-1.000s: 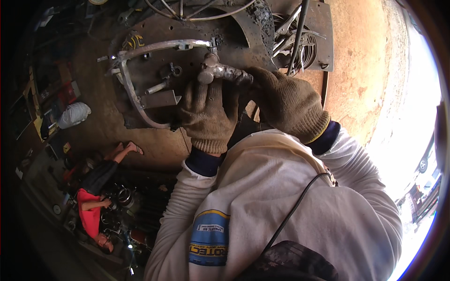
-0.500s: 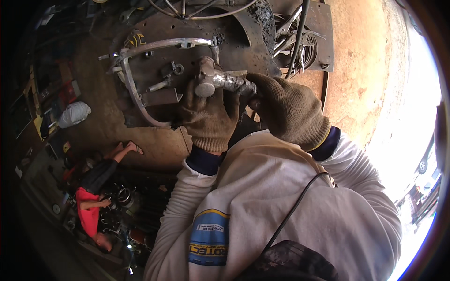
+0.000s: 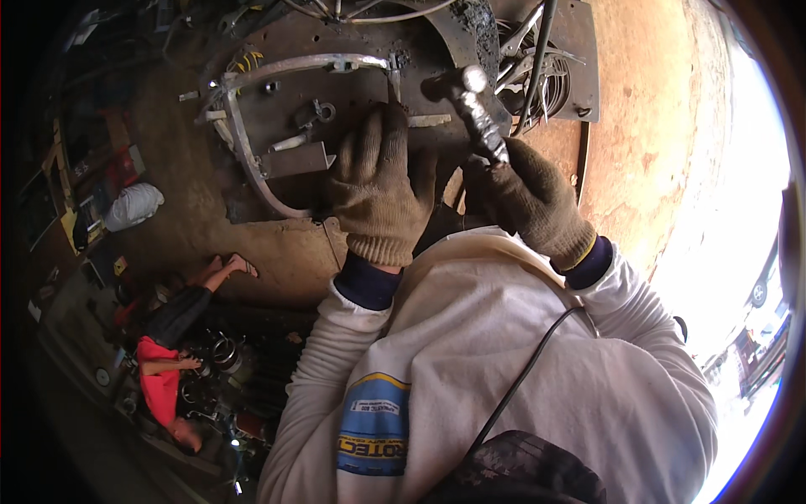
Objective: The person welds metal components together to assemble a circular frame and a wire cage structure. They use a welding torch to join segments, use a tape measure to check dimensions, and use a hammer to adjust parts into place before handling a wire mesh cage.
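In its brown knit glove, my right hand is closed round the handle of a metal hammer. The hammer's head points up and away, over the dark metal plate. My left hand, gloved the same way, lies back up with fingers stretched forward and thumb apart. Its fingertips reach the short end bar of a curved metal frame, and the hand hides the frame's near right part. Inside the frame lie a piece of angle iron and a rod with a ring.
Cables and clamps lie on a plate at the far right, with a dark hose across them. A round wire-like metal piece sits at the far edge. At the left, a person in red sits low among metal parts.
My right hand has swung the hammer rightward and turned its head upward, away from above my left hand. My left hand has shifted slightly forward, and the frame sits slightly higher in view.
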{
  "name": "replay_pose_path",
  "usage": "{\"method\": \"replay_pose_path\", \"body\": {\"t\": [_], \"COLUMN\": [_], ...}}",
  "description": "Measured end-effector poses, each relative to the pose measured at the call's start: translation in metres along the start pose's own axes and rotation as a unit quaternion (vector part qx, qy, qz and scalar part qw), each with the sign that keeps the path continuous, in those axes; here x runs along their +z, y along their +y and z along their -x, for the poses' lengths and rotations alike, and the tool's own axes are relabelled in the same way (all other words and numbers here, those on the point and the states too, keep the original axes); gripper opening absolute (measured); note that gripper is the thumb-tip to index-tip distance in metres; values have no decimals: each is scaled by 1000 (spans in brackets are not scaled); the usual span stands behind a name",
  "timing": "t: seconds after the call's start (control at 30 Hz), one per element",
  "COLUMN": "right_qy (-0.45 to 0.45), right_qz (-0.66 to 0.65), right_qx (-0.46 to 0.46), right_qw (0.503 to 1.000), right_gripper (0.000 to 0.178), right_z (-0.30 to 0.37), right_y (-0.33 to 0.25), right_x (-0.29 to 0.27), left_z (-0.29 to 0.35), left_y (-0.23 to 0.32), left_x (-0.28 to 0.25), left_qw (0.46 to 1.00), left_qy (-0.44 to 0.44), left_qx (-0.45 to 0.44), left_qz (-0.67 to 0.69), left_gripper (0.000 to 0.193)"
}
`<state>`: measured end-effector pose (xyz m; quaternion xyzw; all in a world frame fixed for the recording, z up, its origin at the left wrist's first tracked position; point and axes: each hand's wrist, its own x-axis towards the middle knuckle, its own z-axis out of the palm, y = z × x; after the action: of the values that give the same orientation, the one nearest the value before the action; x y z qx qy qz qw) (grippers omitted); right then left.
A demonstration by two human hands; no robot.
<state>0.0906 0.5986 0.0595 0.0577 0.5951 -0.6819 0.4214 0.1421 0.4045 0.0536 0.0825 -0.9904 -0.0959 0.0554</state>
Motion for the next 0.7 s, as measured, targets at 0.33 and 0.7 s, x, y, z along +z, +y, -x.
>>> {"method": "replay_pose_path", "body": {"t": [0.33, 0.7], "right_qy": [11, 28], "right_qz": [-139, 166], "right_qx": [44, -43], "right_qw": [989, 985], "right_gripper": [49, 46], "right_z": [1, -3], "right_y": [7, 14], "right_x": [37, 56], "left_z": [1, 3], "left_y": [-34, -41], "left_x": [4, 0], "left_qw": [995, 990], "left_qy": [-9, -29], "left_qx": [75, 102], "left_qz": [71, 88], "left_gripper": [62, 76]}}
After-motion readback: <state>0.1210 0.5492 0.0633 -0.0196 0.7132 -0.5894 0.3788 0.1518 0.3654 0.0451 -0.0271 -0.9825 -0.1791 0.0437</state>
